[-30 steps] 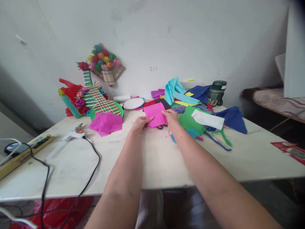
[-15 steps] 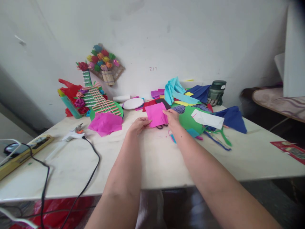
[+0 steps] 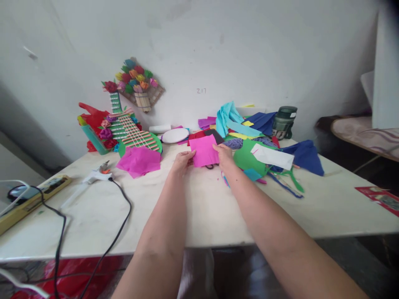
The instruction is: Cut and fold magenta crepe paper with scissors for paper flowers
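A pink square of crepe paper is stretched between my two hands above the table. My left hand pinches its left edge, and my right hand grips the right edge. Behind the square, dark scissor handles show in part; the rest is hidden. Right of my hands lie a green sheet and a white strip. More pink paper rests on the table to the left.
A glue gun with a black cord and a yellow power strip lie at the left. A decorated guitar-shaped craft leans on the wall. Coloured paper and a dark green bottle stand toward the back right.
The pink square looks flatter and straighter between my hands. My left hand has shifted slightly along its left edge. The whole view has moved a little.
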A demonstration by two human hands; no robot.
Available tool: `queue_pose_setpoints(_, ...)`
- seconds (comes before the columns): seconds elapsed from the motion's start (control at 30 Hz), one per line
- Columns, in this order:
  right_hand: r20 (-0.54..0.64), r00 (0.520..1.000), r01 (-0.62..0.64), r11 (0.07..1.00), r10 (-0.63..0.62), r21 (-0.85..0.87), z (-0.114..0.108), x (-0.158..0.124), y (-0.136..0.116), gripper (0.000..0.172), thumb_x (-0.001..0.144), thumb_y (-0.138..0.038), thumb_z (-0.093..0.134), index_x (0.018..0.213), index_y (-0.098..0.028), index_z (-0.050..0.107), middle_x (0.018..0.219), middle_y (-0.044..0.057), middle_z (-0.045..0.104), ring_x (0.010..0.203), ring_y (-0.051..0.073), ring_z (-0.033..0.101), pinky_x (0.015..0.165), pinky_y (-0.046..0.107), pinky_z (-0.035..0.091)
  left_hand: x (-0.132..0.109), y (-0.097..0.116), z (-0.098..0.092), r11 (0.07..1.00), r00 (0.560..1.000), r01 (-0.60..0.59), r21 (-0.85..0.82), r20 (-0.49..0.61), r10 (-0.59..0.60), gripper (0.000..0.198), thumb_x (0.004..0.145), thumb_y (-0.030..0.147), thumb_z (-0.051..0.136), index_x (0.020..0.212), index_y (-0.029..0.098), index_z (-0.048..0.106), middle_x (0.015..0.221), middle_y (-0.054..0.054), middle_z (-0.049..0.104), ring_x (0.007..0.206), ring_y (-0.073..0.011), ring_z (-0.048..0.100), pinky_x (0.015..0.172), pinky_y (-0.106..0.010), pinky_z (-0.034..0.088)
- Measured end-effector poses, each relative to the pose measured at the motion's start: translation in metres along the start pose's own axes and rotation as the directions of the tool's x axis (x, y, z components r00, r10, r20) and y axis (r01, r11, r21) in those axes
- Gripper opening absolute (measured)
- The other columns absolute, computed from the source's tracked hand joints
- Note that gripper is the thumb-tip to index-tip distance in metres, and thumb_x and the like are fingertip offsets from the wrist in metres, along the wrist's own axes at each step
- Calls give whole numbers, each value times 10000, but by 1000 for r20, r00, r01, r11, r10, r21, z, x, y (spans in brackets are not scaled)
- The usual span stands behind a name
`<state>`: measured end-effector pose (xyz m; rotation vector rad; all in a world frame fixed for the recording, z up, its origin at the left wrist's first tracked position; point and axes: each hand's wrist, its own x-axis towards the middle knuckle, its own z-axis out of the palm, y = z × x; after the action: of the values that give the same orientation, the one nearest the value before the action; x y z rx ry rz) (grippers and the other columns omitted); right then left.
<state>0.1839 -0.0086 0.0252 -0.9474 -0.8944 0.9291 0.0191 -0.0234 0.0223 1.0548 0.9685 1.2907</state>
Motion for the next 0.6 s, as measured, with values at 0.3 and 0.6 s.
queue_pose_setpoints(0.3,-8,998,-55,991,57,121,-2,1,2,298,482,-348,713,472,-205,452,447,-82,395,506,97,379,504,245,304,3,-1,-1,999,999,-33,-4,20,33,426,468,426,832,608,144,545,575,8,578,517,-83,537,529,-211,426)
queue_pose_setpoints(0.6,-19,996,-88,993,90,81,-3,5,8,312,523,-419,721,529,-207,491,469,-67,451,530,123,458,514,261,355,2,-1,3,993,993,-117,-27,11,117,421,534,456,792,594,153,505,525,45,497,467,-56,452,469,-189,342)
